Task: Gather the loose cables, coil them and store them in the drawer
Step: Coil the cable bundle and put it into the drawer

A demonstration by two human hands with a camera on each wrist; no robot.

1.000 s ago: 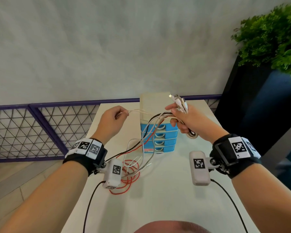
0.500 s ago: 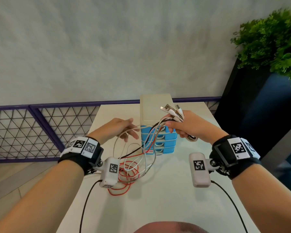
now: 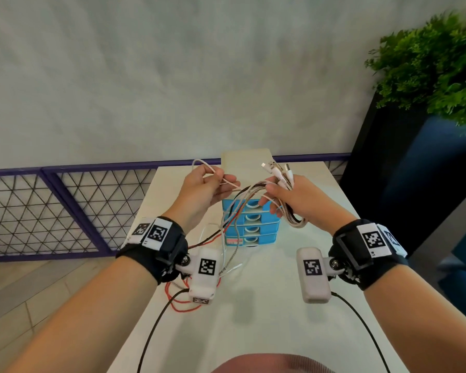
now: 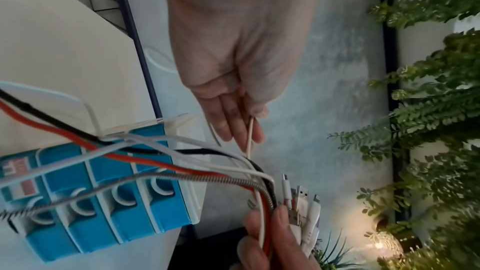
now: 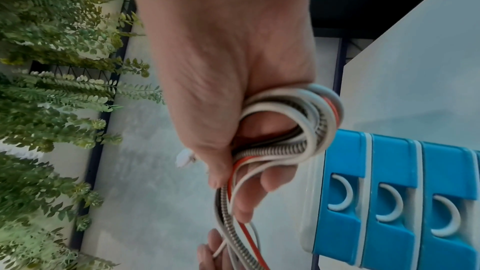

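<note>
Right hand (image 3: 300, 200) fingers curled round cable bundle (image 5: 293, 122); left hand (image 3: 202, 189) fingers pinch white cable (image 4: 249, 137).

two hands are in view, a left hand (image 3: 199, 189) and a right hand (image 3: 293, 200). one drawer unit (image 3: 249, 222) stands on one table (image 3: 253, 319), showing four blue drawers. the cables (image 3: 234, 219) number at least five: red, black, a metal-wrapped one and two or more white; the exact count is unclear. about four plugs (image 3: 277, 170) fan out. one plant (image 3: 431, 65).
</note>
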